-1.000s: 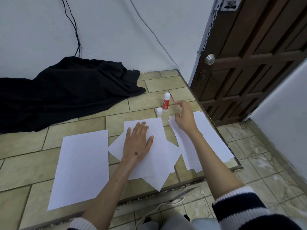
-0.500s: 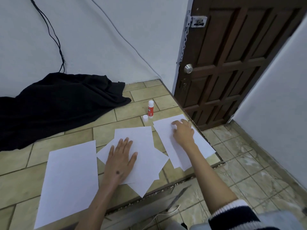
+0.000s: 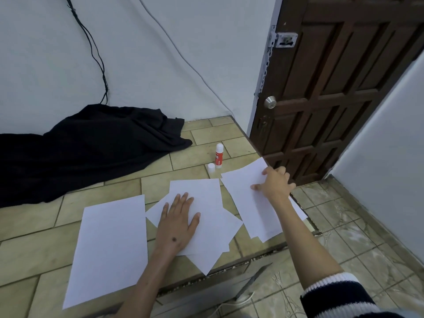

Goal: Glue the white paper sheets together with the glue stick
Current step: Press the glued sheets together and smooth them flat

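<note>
White paper sheets lie on a tiled ledge. My left hand rests flat, fingers spread, on a fanned stack of sheets in the middle. My right hand grips the far edge of another stack of sheets on the right, thumb on top and fingers curled at the edge. A single sheet lies apart on the left. The red and white glue stick stands upright behind the papers, uncapped, with its white cap beside it.
A black cloth is heaped at the back left against the wall, under hanging cables. The ledge edge drops to a lower tiled floor on the right. A dark wooden door stands behind the right stack.
My right hand came back from beside the glue stick and closed on the edge of the right stack. My left hand stayed flat on the middle stack. The view tilted up.
</note>
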